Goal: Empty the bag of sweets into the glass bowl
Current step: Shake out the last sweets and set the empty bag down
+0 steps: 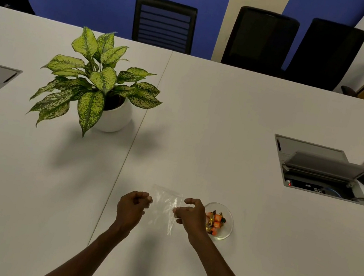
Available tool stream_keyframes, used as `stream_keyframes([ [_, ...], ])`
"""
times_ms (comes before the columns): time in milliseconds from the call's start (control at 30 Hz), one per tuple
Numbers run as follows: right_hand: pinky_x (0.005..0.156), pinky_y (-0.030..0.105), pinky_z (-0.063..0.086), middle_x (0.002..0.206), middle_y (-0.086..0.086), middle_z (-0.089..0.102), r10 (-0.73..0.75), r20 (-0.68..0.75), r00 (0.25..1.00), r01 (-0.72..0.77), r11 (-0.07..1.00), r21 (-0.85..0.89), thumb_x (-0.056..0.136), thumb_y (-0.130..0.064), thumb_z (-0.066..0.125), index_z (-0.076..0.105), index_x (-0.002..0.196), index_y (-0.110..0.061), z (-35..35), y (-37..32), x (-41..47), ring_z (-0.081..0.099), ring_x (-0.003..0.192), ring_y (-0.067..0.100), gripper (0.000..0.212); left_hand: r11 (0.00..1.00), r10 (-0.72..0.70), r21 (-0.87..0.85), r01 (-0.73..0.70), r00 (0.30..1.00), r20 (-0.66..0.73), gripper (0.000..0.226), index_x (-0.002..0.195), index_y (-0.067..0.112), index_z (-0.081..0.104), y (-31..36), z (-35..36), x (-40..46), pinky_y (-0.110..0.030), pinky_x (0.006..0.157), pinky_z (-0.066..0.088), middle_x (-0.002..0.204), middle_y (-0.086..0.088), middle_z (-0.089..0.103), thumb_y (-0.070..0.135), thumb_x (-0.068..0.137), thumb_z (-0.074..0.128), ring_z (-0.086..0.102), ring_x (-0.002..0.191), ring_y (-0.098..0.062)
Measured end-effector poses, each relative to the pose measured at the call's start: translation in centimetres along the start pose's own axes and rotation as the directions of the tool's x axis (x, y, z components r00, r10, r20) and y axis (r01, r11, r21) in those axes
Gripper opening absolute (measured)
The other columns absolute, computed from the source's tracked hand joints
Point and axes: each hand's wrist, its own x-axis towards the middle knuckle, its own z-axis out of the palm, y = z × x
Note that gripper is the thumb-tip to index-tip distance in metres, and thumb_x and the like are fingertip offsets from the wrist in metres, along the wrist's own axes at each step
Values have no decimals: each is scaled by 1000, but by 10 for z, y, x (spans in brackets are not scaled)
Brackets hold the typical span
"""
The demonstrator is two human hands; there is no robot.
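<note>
- Two bare hands meet over the smooth, matte pale-grey tabletop (pixel 227 121), with a thin clear plastic bag (pixel 165 204) stretched between them.
- The left hand (pixel 132 204) is curled almost into a fist, fingers pinched on the bag's left edge.
- The right hand (pixel 191 215) grips the bag's right edge between thumb and bent fingers, the forefinger arched loosely above.
- The bag is a flat, crinkled, see-through film with glossy creases; it looks empty, and its lower corner hangs toward the tabletop.
- Just right of the right hand stands a small, round, shallow glass bowl (pixel 229 221), transparent with a thin bright rim; the hand covers its left side.
- Inside the bowl lie the wrapped sweets (pixel 216 222), small blocky pieces in orange, gold and dark shiny wrappers, heaped toward the left of the bowl.
- Far to the left, well apart from the hands, a potted plant (pixel 95 83) spreads broad, pointed, speckled yellow-green leaves from a smooth, rounded white pot.
- A narrow straight seam runs down the tabletop, passing beside the pot and the left forearm.
- To the right, a rectangular metal cable hatch (pixel 321 169) is set into the surface, its grey lid propped up.
- Beyond the far edge stand black office chairs (pixel 164 24), one with a slatted back, against a blue wall.
</note>
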Motion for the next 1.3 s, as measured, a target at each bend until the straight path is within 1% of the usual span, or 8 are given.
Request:
stream_keyframes([
  [200,57,28,55,76,15,73,-125,31,992,128,971,-202,75,4,69,62,77,-9,43,17,18,63,55,14,15,992,22,125,-16,998,-51,13,93,15,69,-23,-35,25,-37,69,57,76,-4,76,9,82,73,72,74,-21],
  [333,53,14,51,65,0,68,-183,99,978,205,928,-311,73,8,66,67,67,-15,71,31,27,58,49,1,24,982,21,191,-6,997,-77,9,84,13,71,-42,-57,35,-37,71,57,74,-3,76,5,81,73,72,69,-19],
  [600,53,12,52,70,2,68,-93,216,972,181,882,-434,74,10,65,71,75,-5,111,71,36,60,53,2,16,939,1,343,27,997,-82,10,81,10,73,-73,-91,49,-30,77,57,75,2,74,5,75,79,70,72,-8],
  [700,66,24,58,75,4,70,-96,236,967,201,856,-476,72,6,68,71,74,-6,118,77,36,65,66,13,12,920,-32,386,65,995,-91,17,74,20,69,-79,-96,49,-25,71,55,74,9,70,10,73,82,66,70,-1],
  [767,68,18,52,88,8,68,-116,226,967,222,821,-526,73,0,70,71,79,-7,119,79,35,63,77,15,9,900,-27,432,62,996,-86,19,70,25,66,-86,-99,47,-22,65,51,75,10,67,15,73,82,64,70,-2],
  [933,90,21,48,125,2,50,-318,393,863,505,593,-627,84,-23,70,58,121,-16,111,85,19,53,110,15,40,690,278,673,-267,956,94,21,101,22,68,-103,-106,35,-12,80,42,107,13,61,13,82,73,59,101,-11],
  [1067,111,34,35,158,4,27,-314,535,785,618,329,-714,85,-32,68,36,145,-15,112,92,13,28,143,21,71,449,349,759,-471,875,337,50,125,17,65,-106,-104,33,-23,89,51,135,1,62,8,77,77,55,127,-20],
  [1300,113,41,32,161,8,21,-227,590,775,632,261,-730,82,-28,72,31,146,-7,115,96,13,21,147,28,78,322,312,765,-558,825,471,64,121,8,67,-118,-112,30,-36,93,53,129,-7,66,6,61,89,59,123,-29],
])
